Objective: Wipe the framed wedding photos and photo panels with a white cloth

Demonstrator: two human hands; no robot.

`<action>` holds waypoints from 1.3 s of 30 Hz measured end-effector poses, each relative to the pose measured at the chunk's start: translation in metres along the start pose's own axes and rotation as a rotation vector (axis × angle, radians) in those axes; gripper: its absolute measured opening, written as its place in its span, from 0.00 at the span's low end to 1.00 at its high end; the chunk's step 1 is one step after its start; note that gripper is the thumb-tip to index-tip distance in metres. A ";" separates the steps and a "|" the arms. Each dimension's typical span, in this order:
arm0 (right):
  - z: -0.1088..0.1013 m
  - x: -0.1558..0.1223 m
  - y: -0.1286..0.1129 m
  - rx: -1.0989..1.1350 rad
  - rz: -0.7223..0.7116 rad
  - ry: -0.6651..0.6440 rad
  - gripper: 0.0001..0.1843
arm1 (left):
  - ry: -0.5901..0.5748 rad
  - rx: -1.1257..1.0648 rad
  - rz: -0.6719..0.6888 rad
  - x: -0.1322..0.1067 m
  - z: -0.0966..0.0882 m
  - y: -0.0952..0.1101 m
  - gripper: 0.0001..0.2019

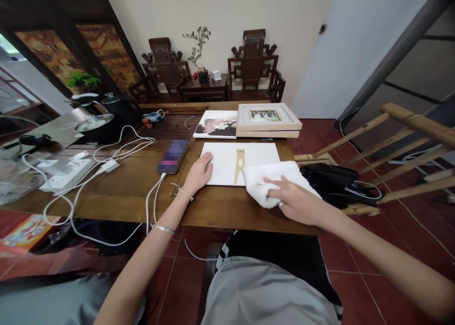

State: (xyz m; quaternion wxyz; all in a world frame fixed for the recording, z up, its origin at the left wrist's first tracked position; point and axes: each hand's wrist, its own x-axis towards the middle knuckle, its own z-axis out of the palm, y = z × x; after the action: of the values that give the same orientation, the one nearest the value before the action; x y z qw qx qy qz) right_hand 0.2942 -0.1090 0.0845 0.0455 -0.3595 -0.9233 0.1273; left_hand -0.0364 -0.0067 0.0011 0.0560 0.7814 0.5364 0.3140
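A white rectangular board point(223, 161) lies flat on the wooden table in front of me. On its middle is a tan, forked piece point(240, 160) with a small animal-like face at its top. My left hand point(200, 172) rests along the board's left edge with its fingers stretched out. In my right hand point(292, 198) is a folded white towel point(280, 176), gripped with the fingers pressed into it. The towel covers the board's lower right corner and hangs over toward the table's front edge.
Behind the board lie stacked picture frames point(269, 119) and a photo panel point(216, 126). A phone point(173, 157) on a charging cable is left of my left hand. Power strips point(67, 173), tangled white cables and a lidded pot point(96, 126) stand farther left. A bamboo chair point(408, 121) is at right.
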 end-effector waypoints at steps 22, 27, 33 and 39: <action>-0.035 0.113 0.094 -0.032 0.152 0.086 0.23 | -0.076 -0.006 -0.007 0.001 -0.003 -0.004 0.24; -0.009 0.066 0.055 -0.084 0.097 0.073 0.24 | -0.127 0.035 -0.031 0.001 -0.001 -0.002 0.25; 0.008 0.007 0.007 -0.002 0.016 0.024 0.25 | -0.138 0.044 -0.018 0.001 0.000 -0.002 0.26; -0.015 -0.005 -0.004 0.067 -0.027 -0.057 0.22 | -0.136 0.051 0.002 0.003 -0.001 -0.006 0.26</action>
State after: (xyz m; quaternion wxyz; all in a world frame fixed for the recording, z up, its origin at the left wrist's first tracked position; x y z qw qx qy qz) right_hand 0.2977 -0.1124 0.0997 0.0330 -0.3417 -0.9241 0.1679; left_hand -0.0409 -0.0020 0.0011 0.0722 0.8026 0.5383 0.2466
